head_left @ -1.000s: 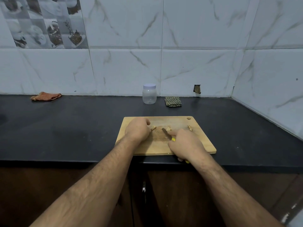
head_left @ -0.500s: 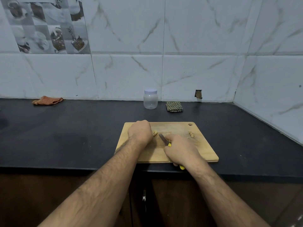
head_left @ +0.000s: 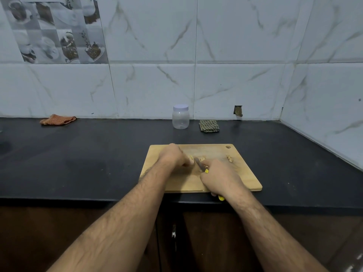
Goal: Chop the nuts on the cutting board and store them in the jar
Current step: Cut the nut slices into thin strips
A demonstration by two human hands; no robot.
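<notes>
In the head view, one cutting board (head_left: 231, 173) is lying at centre frame. The left hand (head_left: 171, 157) is pinching a nut (head_left: 190, 160); the right hand (head_left: 220, 177) is gripping one yellow-handled knife (head_left: 199, 165). A few nuts (head_left: 229, 158) are sitting toward the board's upper right. One lidded jar (head_left: 180, 117) is standing above, between two cloths (head_left: 209, 126).

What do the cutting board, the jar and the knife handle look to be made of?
Cutting board: pale wood or bamboo, matt, faint grain. Jar: clear, probably plastic, with a pale opaque lid. Knife: yellow handle, likely plastic, mostly hidden in the right hand; dull grey blade.
</notes>
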